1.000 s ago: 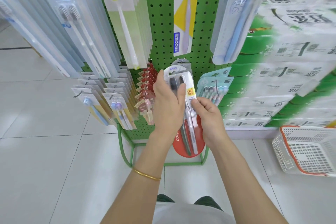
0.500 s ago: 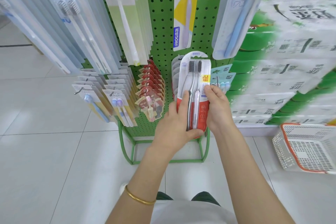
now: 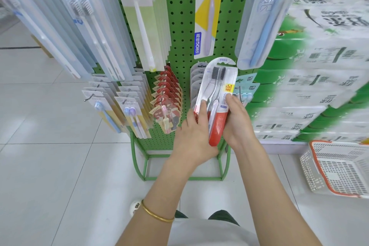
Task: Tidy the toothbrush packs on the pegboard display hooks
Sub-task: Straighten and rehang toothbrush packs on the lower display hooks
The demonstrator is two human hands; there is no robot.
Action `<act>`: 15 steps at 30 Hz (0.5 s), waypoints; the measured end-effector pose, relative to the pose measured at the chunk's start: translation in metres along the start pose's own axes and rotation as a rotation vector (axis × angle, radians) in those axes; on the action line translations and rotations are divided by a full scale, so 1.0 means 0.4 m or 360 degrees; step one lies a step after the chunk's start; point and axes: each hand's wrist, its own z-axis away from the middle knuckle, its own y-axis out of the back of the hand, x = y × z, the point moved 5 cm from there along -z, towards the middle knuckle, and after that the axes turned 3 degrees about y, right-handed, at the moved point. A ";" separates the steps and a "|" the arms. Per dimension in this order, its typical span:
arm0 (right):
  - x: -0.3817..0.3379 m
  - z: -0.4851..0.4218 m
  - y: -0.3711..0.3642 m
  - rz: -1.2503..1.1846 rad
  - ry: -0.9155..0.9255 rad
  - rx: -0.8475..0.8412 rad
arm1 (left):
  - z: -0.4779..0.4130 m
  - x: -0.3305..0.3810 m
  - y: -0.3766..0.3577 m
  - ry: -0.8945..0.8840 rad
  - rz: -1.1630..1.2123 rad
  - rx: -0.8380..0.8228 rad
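"Gold bangle [image 3: 157,214] on the left wrist is the nearest thing on my feed. Past it, two bare forearms reach forward over white floor tiles [image 3: 50,166]."

"What are the hands doing?"

"Left hand [image 3: 196,132] grasps the lower left side of a toothbrush pack [image 3: 217,90], thumb flat on the clear front, fingers behind. Right hand [image 3: 237,124] wraps the pack's right edge at about the same height. The pack has a red base and two dark-bristled brushes, heads up, with its top leaning a little to the right."

"Where is that pack on the display?"

"In front of the lower middle of the green pegboard [image 3: 180,26]. Its hanging tab is raised level with the top of a row of like packs [image 3: 194,80] on a hook just behind and to its left. I cannot tell whether the tab is on a hook. Red-carded packs [image 3: 167,90] hang further left, then small card packs [image 3: 131,114] towards the lower left edge. Teal packs [image 3: 247,84] show at the right, behind the right hand."

"And further off?"

"Long packs hang along the upper row: pale blue ones [image 3: 87,16] at the left edge, a white brush with a yellow-green head [image 3: 139,16], a yellow-and-white pack marked FROG [image 3: 207,12] directly above the held pack, and a blue twin pack [image 3: 267,16] at the right edge. Right of the stand, green-and-white wrapped bundles [image 3: 323,62] are stacked. A white basket with an orange rim [image 3: 308,170] sits on the floor in front of them."
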 end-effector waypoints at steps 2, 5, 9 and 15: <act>0.005 0.000 -0.004 -0.0050 -0.0054 -0.0062 | 0.000 0.005 -0.001 -0.0012 0.0081 -0.0098; 0.000 0.002 -0.014 0.0045 -0.0055 -0.0166 | 0.002 0.010 -0.005 0.0005 0.0316 -0.0240; -0.006 0.006 -0.017 0.0303 -0.0004 -0.0231 | -0.002 0.009 0.003 0.0006 0.0722 -0.0392; -0.022 -0.002 0.007 0.0641 0.0237 -0.0029 | -0.011 -0.011 0.018 0.0171 0.1261 -0.0441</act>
